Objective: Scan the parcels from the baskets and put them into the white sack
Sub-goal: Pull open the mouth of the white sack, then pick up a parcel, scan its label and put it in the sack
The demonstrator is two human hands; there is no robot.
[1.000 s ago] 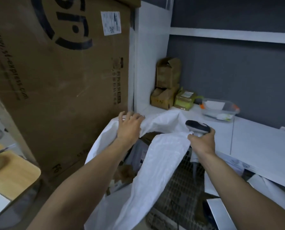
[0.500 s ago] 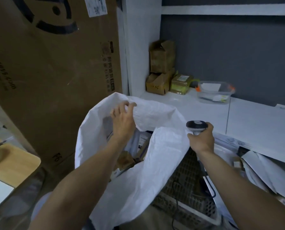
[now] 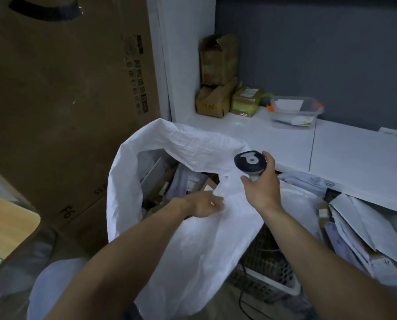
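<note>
The white sack [image 3: 192,250] stands open in the middle, and several parcels [image 3: 186,183] show inside its mouth. My left hand [image 3: 204,205] is at the sack's near rim, and its fingers pinch the white fabric. My right hand [image 3: 261,188] grips the handle of a dark barcode scanner [image 3: 250,161], held just above the sack's right rim. Below my right forearm a dark mesh basket [image 3: 269,271] stands, partly covered by the sack. More white and grey parcels [image 3: 363,229] lie piled at the right.
A big brown cardboard box [image 3: 65,100] stands close on the left. Behind the sack runs a white counter [image 3: 354,158] with small cartons [image 3: 218,88] and a clear plastic tub [image 3: 294,112]. A wooden table corner [image 3: 8,225] is at far left.
My left hand let go of the sack's far rim and came down to the near rim. The sack mouth stands wider open. My right hand with the scanner rose slightly.
</note>
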